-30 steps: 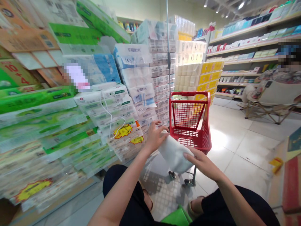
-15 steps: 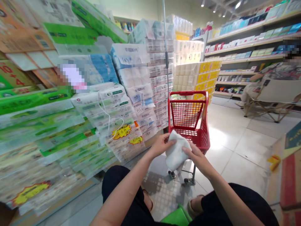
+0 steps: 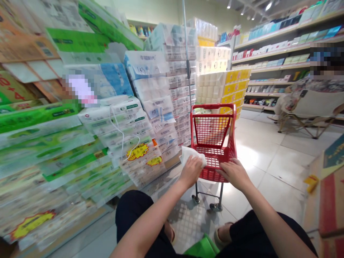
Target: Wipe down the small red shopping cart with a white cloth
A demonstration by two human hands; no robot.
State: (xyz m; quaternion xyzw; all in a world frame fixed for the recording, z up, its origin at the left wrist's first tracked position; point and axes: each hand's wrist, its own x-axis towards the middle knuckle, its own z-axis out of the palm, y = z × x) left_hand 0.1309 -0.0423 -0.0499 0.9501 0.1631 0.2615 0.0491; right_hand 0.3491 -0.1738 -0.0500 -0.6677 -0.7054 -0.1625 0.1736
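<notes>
A small red shopping cart [image 3: 213, 132] with mesh walls stands upright in front of my knees. My left hand [image 3: 191, 169] is closed on a crumpled white cloth [image 3: 186, 154] at the left side of the cart's near end. Part of the cloth sticks out past the fingers; the rest is hidden under the palm. On the near right corner of the cart, my right hand [image 3: 235, 173] grips the rim, its fingers bent over the edge and no cloth in it.
Tall stacks of packaged tissue [image 3: 150, 93] rise close on the left. Cardboard boxes [image 3: 331, 193] stand at the right. Between my feet is a green object [image 3: 201, 248]. Farther back, a person sits in a folding chair [image 3: 314, 105] near stocked shelves [image 3: 279, 64].
Both hands held the cloth in front of the cart before. Now the left hand alone has it, at the cart's left side, and the right hand has moved to the cart's right rim.
</notes>
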